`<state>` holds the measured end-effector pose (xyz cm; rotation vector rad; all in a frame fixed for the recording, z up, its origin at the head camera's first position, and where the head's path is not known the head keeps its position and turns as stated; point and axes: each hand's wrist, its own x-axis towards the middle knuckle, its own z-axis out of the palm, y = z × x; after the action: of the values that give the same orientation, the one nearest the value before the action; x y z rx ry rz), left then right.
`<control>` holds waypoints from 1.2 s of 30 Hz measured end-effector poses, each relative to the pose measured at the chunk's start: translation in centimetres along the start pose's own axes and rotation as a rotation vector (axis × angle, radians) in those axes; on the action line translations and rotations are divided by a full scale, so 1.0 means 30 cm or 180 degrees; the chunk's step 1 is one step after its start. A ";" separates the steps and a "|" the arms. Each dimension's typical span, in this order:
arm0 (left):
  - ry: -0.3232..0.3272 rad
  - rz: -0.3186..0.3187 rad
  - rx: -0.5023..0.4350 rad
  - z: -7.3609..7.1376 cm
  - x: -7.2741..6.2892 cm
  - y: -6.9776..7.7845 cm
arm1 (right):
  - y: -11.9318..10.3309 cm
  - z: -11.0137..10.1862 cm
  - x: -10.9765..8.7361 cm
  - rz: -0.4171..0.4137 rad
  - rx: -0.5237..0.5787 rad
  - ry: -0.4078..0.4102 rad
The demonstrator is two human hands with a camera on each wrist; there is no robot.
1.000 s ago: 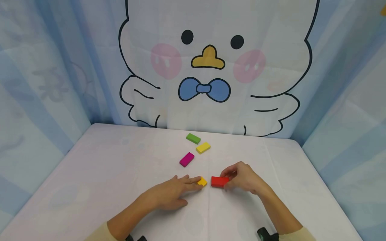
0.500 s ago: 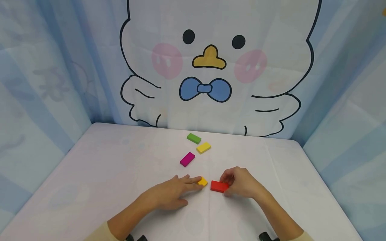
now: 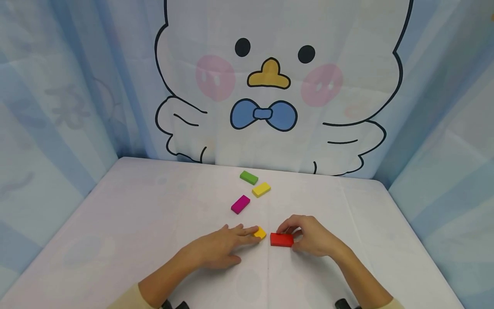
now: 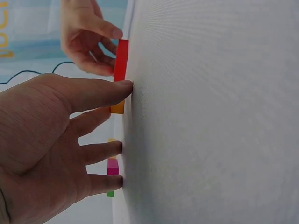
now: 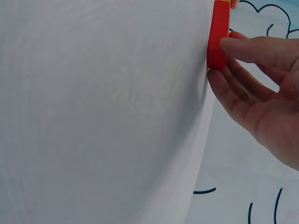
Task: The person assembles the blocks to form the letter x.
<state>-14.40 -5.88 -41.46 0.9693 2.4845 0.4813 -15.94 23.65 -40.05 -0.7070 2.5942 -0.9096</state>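
In the head view my left hand rests on the table with its fingers spread. Two of its fingertips lie on an orange-yellow block and partly cover it. Just right of that block, a small gap away, lies a flat red block. My right hand pinches the red block's right end between thumb and fingers, as the right wrist view of the red block also shows. Farther back are a magenta block, a yellow block and a green block, touched by neither hand.
A pale cloth covers the table, with a crease running down its middle. Behind it hangs a curtain printed with a cartoon character. More blue-and-white curtain closes off both sides.
The right hand has drawn the red block slightly toward me; it tilted midway and now lies about straight. The left hand and the orange-yellow block have stayed in place.
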 end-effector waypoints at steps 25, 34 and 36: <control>-0.0018 0.0025 -0.0022 -0.001 -0.001 -0.005 | -0.028 0.016 -0.007 0.0025 0.0326 -0.0222; -0.0014 0.0061 -0.0077 -0.001 -0.006 -0.006 | -0.053 0.044 0.000 0.0036 0.0326 -0.0185; -0.0029 0.0054 -0.0109 -0.001 -0.007 -0.005 | -0.059 0.051 0.001 0.0032 0.0328 -0.0166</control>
<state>-14.36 -6.15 -41.44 0.9777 2.4536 0.5219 -14.71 21.68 -40.07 -0.6799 2.4833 -1.0001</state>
